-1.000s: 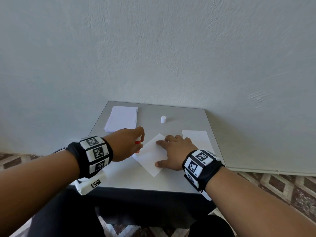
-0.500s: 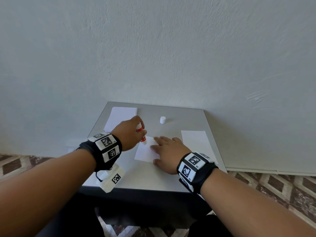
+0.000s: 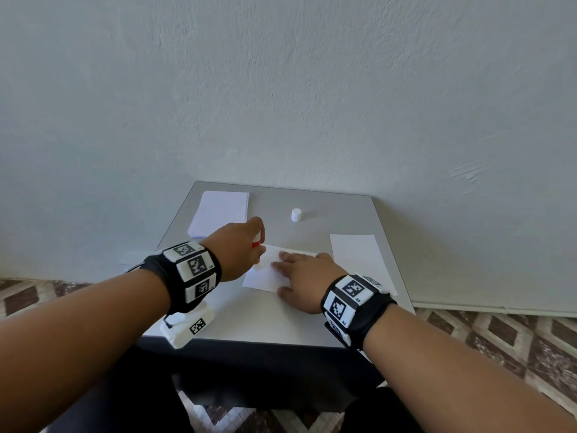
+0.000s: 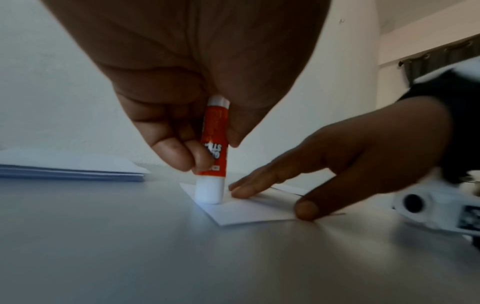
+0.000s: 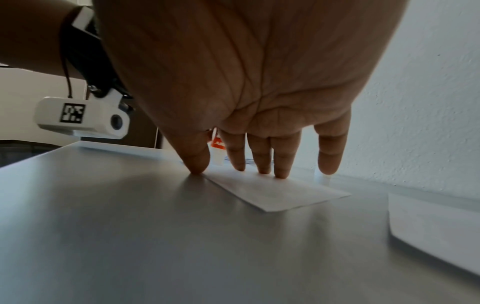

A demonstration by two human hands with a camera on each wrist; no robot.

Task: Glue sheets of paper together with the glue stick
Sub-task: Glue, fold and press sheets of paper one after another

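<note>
Two hands at work on one small sheet [image 3: 268, 273] in the middle of the grey surface [image 3: 237, 320]. The left hand [image 3: 239, 248] has its fingers curled round the glue stick [image 4: 213, 148], holding it nearly upright with the white tip pressed down on the sheet's left corner. The right hand [image 3: 304, 278] lies flat, fingers straight and spread, pinning the sheet so it can't slide; the thumb tip sits at the paper's near edge.

How far along? By my reading, we're in the gluing stroke itself. The white cap [image 3: 296, 214] is off and stands well apart toward the back of the surface, so uncapping is done. Whether glue already covers much of the sheet I cannot tell; no trace shows on the white paper.

Left to do, as I judge it: finish spreading, then lay a second sheet on top and press. Candidates wait nearby, a stack of paper [image 3: 220, 214] at the back left and a single sheet [image 3: 359, 257] just to the right of the pinning hand.
</note>
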